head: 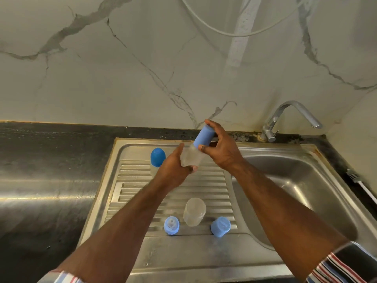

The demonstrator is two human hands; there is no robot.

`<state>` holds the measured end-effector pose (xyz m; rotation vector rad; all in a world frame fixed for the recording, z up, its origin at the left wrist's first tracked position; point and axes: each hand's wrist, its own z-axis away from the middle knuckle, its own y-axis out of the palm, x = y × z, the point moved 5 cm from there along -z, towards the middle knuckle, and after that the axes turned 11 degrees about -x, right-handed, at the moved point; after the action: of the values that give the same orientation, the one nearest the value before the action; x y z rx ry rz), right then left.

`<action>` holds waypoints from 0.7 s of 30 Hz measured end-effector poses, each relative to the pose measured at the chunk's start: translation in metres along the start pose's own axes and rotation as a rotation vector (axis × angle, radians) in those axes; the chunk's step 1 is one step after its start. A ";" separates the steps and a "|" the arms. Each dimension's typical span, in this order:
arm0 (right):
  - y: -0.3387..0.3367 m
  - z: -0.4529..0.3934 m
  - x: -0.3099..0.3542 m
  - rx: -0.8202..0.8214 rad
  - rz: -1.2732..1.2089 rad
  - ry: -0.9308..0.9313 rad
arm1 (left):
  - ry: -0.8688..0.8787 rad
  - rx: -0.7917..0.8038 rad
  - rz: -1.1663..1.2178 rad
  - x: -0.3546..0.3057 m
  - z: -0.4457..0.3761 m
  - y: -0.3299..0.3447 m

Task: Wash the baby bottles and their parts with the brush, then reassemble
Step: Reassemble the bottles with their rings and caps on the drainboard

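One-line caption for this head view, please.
Left hand holds a clear bottle while right hand grips its blue cap above the drainboard.

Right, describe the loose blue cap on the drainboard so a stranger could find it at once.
Start at the steel sink and move to the ribbed drainboard on its left. Three loose parts sit along its near edge; the blue cap is the rightmost, closest to the basin. Unlike the clear bottle and the blue ring with a nipple, it is solid blue.
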<state>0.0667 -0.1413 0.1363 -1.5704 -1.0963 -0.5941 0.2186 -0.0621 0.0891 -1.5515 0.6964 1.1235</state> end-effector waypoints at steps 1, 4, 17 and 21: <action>0.006 0.001 -0.004 0.006 0.028 0.009 | -0.017 -0.045 -0.044 0.003 0.001 -0.006; 0.034 0.009 -0.011 0.077 0.085 0.045 | -0.009 -0.137 -0.070 0.014 0.008 -0.018; 0.058 0.024 -0.015 0.168 0.194 0.193 | 0.007 -0.018 -0.179 0.039 0.032 -0.032; 0.040 0.031 -0.013 0.138 0.220 0.286 | 0.008 0.126 -0.250 0.040 0.042 -0.032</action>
<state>0.0906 -0.1165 0.0969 -1.4132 -0.7238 -0.5605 0.2491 -0.0089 0.0654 -1.4899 0.5500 0.8726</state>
